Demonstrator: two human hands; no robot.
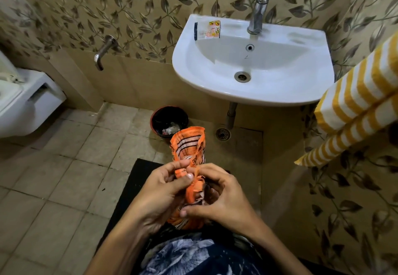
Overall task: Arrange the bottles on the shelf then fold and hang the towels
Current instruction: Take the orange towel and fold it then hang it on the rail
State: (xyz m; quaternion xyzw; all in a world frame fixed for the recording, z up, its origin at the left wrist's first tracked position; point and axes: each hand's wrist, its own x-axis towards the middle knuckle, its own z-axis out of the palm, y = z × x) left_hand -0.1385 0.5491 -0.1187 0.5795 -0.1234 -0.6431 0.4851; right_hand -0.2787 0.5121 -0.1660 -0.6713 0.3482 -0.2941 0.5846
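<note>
An orange towel with dark and white stripes (pixel 187 143) is bunched up in front of me, its frayed top end sticking upward. My left hand (pixel 160 193) grips its left side, thumb pressed on the orange hem. My right hand (pixel 224 199) holds its right side, fingers curled around the fabric. A yellow-and-white striped towel (pixel 361 94) hangs folded at the right edge of the view. No bottles or shelf are in sight.
A white sink (pixel 254 94) with a chrome tap (pixel 258 10) is mounted on the wall ahead; small sachets (pixel 212 29) lie on its rim. Below stands a dark bin (pixel 169 122) on the tiled floor. A white toilet (pixel 23 102) is at the left, a wall spout (pixel 103 52) beside it.
</note>
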